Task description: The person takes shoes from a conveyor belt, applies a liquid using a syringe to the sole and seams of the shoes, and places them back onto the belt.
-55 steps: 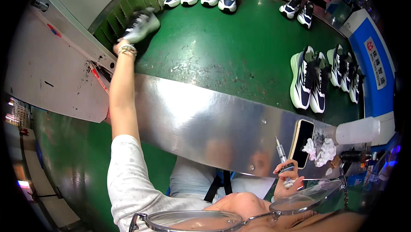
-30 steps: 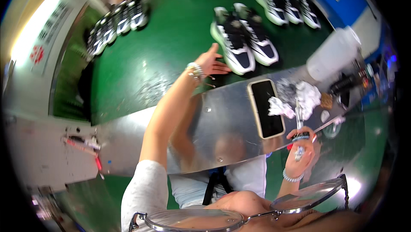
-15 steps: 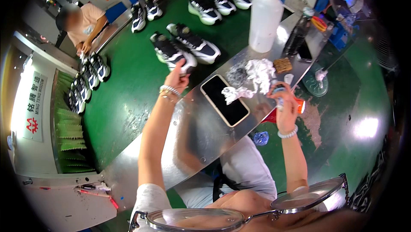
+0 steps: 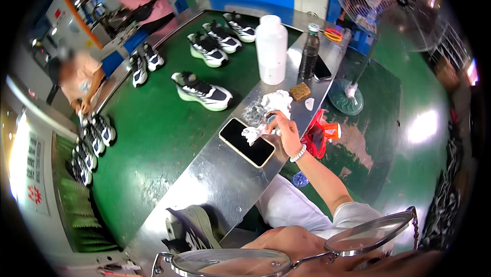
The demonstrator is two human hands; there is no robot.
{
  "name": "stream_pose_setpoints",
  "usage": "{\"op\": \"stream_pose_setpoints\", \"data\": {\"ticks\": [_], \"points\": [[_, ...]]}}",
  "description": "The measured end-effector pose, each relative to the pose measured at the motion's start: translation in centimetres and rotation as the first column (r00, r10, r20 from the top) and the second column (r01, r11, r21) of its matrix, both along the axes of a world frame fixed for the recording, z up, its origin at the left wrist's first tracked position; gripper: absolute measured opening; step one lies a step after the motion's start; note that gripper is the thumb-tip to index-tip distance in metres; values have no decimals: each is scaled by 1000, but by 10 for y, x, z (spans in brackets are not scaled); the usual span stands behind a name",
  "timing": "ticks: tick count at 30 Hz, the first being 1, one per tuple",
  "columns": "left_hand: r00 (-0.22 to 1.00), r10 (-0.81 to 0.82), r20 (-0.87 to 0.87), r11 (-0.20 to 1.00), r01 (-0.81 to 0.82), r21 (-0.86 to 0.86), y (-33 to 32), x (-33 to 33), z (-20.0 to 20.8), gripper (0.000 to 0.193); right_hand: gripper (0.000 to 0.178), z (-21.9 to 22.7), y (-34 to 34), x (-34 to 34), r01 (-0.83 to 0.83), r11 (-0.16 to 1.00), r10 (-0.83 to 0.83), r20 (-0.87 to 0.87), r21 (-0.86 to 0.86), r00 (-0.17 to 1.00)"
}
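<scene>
My right hand reaches over the metal edge of the table, its fingers closed around a small dark object whose kind I cannot make out. Crumpled white cloth lies just beyond those fingers, partly over a phone with a pale case. A black-and-white sneaker is at the lower left, over the metal edge and partly behind the glasses' rim. My left hand does not show. On the green tabletop stands a single sneaker.
A white plastic bottle, a dark drink bottle, another phone and a brown sponge stand or lie along the metal strip. More sneakers are farther back. A standing fan is at the right; a co-worker sits far left.
One sneaker of the middle pair has left its place, and a sneaker now appears near me at the lower left. My left hand has gone out of sight. The view has shifted.
</scene>
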State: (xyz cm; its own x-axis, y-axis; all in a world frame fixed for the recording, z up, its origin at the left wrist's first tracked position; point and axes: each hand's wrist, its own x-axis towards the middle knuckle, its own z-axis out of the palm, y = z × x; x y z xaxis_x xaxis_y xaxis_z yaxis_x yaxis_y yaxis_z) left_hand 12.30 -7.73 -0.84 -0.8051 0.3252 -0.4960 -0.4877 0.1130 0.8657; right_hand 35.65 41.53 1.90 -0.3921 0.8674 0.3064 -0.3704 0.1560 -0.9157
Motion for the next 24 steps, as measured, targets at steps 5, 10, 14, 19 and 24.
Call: {"op": "stream_pose_setpoints", "data": {"ticks": [5,10,14,19,24], "points": [[952,62,-300,970,-128,-206,-61,4,-7,49,49,-14,-12,0,86,992,-67,195,-90,978],[780,132,-611,972,20,235,-4,-55,-14,57,40,10,-47,5,92,970,-44,212,-223,976],[570,116,-814,921,244,302,134,-21,100,52,48,52,-89,-11,-67,993,65,-28,-95,998],[198,-247,-949,781,620,-74,207,0,158,40,65,126,-138,6,-509,817,554,-128,270,822],[144,-249,-958,660,748,-59,209,0,165,40,78,139,-162,8,-619,762,647,-181,193,741]]}}
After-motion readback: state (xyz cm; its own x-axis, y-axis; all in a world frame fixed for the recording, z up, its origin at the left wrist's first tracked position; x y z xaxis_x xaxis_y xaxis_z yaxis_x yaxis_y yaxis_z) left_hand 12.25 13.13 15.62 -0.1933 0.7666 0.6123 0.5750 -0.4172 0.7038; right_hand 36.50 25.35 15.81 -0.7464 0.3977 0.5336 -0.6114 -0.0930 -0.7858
